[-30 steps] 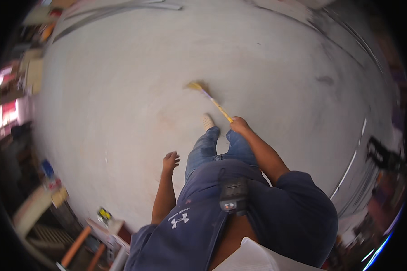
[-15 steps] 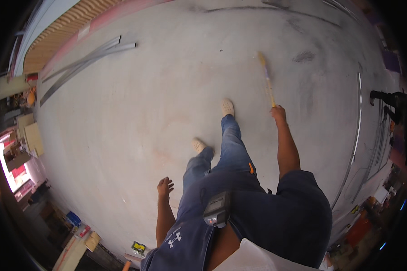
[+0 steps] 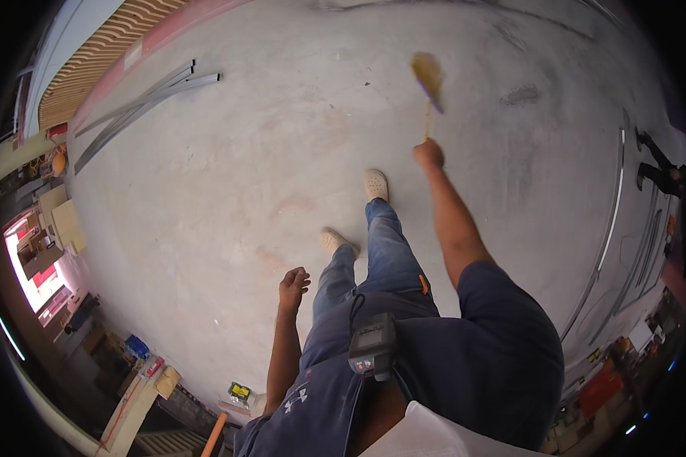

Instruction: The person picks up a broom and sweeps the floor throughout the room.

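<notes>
My right hand (image 3: 428, 154) is closed round the thin yellow handle of a broom (image 3: 427, 74), held out ahead over the grey floor (image 3: 229, 190). Its head of yellowish bristles, bound with a purple band, is blurred by motion; I cannot tell whether the bristles touch the floor. My left hand (image 3: 293, 288) hangs beside my left leg, empty, with its fingers loosely bent and apart. Below me are my jeans and beige clogs (image 3: 376, 184). A small black device (image 3: 373, 346) hangs at my front.
Grey metal profiles (image 3: 141, 103) lie crossed at far left. A long bright strip (image 3: 612, 206) runs along the floor at right, near a person in dark clothes (image 3: 663, 175). Boxes (image 3: 67, 226) line the left side; a yellow-and-black item (image 3: 239, 392) lies near front left.
My right arm has swung forward and to the left with the broom, whose bristle head now shows broader. My left hand has risen slightly. The person at right has shifted.
</notes>
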`<act>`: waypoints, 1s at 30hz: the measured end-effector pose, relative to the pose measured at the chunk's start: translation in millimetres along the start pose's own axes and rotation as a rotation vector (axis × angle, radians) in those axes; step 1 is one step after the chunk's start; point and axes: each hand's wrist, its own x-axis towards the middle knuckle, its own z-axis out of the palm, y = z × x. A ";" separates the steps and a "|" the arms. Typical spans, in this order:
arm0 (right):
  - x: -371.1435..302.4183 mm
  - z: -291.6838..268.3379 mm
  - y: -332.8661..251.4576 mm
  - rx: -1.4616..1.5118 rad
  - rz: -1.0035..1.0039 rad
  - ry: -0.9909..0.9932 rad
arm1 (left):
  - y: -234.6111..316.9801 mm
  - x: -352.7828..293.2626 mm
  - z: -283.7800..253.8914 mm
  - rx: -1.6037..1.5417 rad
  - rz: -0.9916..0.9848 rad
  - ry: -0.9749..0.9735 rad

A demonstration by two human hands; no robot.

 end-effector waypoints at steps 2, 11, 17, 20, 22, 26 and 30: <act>-31.8 24.9 -16.5 -0.064 -0.107 -0.017 | 2.7 -4.3 6.0 -0.013 -0.030 0.029; -129.0 56.4 -19.7 -0.216 -0.411 -0.338 | -36.4 -10.3 14.1 -0.054 -0.200 0.083; -95.9 6.8 -3.9 0.053 -0.394 -0.259 | -40.4 -12.0 23.2 -0.164 -0.204 0.092; -38.1 -18.5 -8.9 0.006 -0.368 -0.067 | -48.7 -10.4 25.6 -0.173 -0.230 0.103; -3.6 -48.0 -40.9 -0.074 -0.345 0.046 | -50.8 -13.2 29.1 -0.220 -0.232 0.119; 105.8 -70.4 -87.5 -0.192 -0.303 0.122 | -52.0 -14.7 37.5 -0.256 -0.255 0.131; 114.3 -57.7 -172.0 -0.120 -0.194 0.000 | -64.8 -28.1 36.7 -0.270 -0.313 0.158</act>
